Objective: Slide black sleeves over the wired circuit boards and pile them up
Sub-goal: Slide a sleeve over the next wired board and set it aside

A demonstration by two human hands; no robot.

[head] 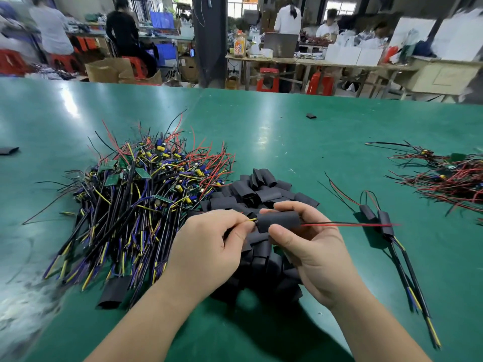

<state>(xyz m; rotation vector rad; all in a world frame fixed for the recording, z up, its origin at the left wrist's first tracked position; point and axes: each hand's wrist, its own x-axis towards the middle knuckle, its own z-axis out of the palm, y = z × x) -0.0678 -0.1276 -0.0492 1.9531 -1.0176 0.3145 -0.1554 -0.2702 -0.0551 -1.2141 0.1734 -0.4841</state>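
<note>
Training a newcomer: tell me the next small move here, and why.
Probably lay this piece beside the two sleeved boards on the right. No board shows outside the black sleeve in the right hand; only the yellow wire pinched by the left hand and red and black leads stick out.

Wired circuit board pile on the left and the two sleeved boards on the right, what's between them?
Head view: the heap of black sleeves, with the left hand and right hand over it.
</note>
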